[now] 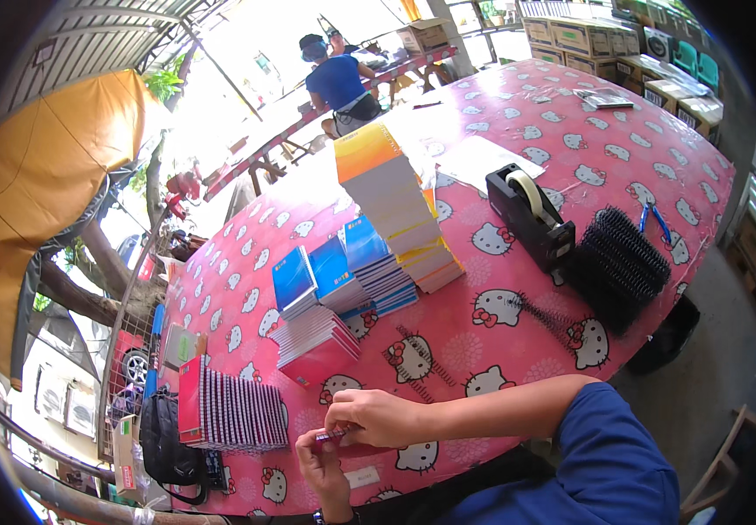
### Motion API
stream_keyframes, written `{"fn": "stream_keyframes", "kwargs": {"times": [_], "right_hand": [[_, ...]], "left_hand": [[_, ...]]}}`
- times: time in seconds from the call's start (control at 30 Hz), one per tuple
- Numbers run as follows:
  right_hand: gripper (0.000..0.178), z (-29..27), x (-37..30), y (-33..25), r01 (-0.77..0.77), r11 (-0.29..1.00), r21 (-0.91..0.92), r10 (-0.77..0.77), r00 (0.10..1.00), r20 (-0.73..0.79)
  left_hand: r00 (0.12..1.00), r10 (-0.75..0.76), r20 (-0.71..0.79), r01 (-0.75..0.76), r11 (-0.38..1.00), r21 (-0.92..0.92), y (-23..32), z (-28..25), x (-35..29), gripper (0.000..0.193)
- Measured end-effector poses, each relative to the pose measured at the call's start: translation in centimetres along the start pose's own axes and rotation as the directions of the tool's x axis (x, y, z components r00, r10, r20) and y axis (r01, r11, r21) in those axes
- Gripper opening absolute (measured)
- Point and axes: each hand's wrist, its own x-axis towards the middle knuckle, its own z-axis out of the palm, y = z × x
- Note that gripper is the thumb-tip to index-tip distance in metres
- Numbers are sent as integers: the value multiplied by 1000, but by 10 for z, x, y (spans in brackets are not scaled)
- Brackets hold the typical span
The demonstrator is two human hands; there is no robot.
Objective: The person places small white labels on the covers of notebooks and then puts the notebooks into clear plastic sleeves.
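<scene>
My left hand (325, 475) pinches a small red notebook (329, 440) near the table's front edge. My right hand (376, 418) closes on the same notebook from above, its fingers over the edge. Most of the notebook is hidden by my fingers. To the left runs a row of red notebooks with black spiral bindings (242, 409). Beyond my hands lies a stack of red-covered booklets (318, 346), with blue notebooks (332, 271) behind it. Loose black spiral coils (419, 360) rest on the table just past my right forearm, and another coil (553, 322) lies farther right.
A tall stack of yellow-orange booklets (393, 206) rises mid-table. Rightward stand a black tape dispenser (531, 217), a heap of black coils (618, 271) and blue pliers (655, 220). A black bag (170, 442) hangs at the left edge. A person (338, 83) sits at a far table.
</scene>
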Motion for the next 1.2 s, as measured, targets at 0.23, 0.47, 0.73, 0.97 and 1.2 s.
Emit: {"fn": "stream_keyframes", "kwargs": {"times": [0.23, 0.47, 0.73, 0.97, 1.2], "right_hand": [[21, 11, -4, -4, 177, 983, -48, -183, 966, -181], [21, 13, -6, -10, 136, 986, 93, -118, 978, -174], [22, 3, -5, -18, -58, 947, 315, 85, 994, -73], [25, -2, -5, -18, -118, 938, 326, 139, 989, -42], [30, -3, -5, -22, -80, 954, 289, 108, 991, -81]], "left_hand": [[988, 48, -146, -52, 998, -20, 6, -4, -2, 12], [984, 66, -165, -80, 994, -77, 11, -3, -7, 9], [944, 271, -187, -228, 948, 220, 11, 4, -8, 9], [930, 348, -118, -283, 883, 373, 10, 4, -8, 12], [933, 341, -116, -286, 898, 335, 9, 2, -9, 15]]}}
